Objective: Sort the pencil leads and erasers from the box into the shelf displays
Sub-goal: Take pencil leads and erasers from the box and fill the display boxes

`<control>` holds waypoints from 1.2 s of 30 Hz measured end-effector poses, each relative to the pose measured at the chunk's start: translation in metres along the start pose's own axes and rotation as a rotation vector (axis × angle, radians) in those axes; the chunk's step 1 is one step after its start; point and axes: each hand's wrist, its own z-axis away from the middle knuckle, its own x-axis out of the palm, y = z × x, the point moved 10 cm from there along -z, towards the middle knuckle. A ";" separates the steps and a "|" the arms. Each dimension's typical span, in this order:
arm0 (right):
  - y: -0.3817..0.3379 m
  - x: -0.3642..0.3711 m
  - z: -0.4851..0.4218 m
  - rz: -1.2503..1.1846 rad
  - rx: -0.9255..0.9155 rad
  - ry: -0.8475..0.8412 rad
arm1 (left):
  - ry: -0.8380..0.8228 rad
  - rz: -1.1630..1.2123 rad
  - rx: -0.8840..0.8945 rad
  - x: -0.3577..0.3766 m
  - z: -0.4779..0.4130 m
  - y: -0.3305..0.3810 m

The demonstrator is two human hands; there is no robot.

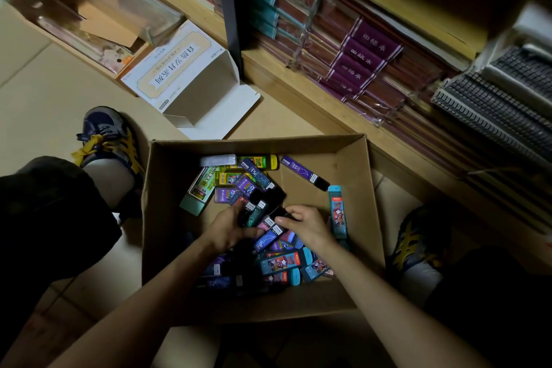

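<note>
An open cardboard box (352, 158) sits on the floor between my feet. Inside lies a jumble of several pencil lead cases in purple, teal, green and yellow, such as a purple case (301, 172) near the far wall and a teal case (337, 212) at the right. My left hand (224, 228) is closed around a small stack of dark lead cases (254, 212). My right hand (307, 225) pinches a black-capped case (279, 213) right beside that stack. Both hands are low inside the box, touching the pile.
A wooden shelf (298, 81) runs along the back and right, stacked with wrapped purple and red notebooks (361, 60) and spiral-bound pads (493, 107). An empty white display carton (191, 84) lies open on the floor behind the box. My shoes (107, 137) flank the box.
</note>
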 end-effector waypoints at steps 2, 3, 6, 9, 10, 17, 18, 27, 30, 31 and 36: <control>-0.009 -0.004 -0.001 -0.045 0.001 -0.009 | 0.010 0.079 0.003 0.001 0.003 0.005; -0.015 -0.005 0.001 -0.079 0.000 -0.031 | 0.023 0.099 0.012 0.000 0.005 0.009; -0.037 -0.015 0.007 -0.107 0.021 -0.084 | 0.007 0.119 0.058 0.001 0.010 0.030; -0.070 -0.033 0.019 -0.086 -0.016 -0.124 | -0.039 0.092 0.123 0.006 0.019 0.062; -0.081 -0.039 0.026 -0.076 -0.032 -0.141 | -0.050 0.088 0.144 0.008 0.024 0.074; -0.150 -0.087 0.084 -0.124 -0.199 -0.078 | -0.078 0.136 0.322 0.019 0.072 0.152; -0.158 -0.093 0.093 -0.148 -0.228 -0.051 | -0.081 0.144 0.353 0.020 0.081 0.165; -0.237 -0.151 0.201 -0.378 -0.484 0.055 | -0.079 0.090 0.644 0.030 0.164 0.282; -0.268 -0.169 0.238 -0.323 -0.602 0.106 | -0.108 0.052 0.680 0.029 0.186 0.311; -0.280 -0.176 0.249 -0.296 -0.645 0.139 | -0.094 0.032 0.694 0.026 0.195 0.322; -0.336 -0.201 0.282 -0.259 -0.788 0.267 | -0.132 0.005 0.782 0.008 0.224 0.355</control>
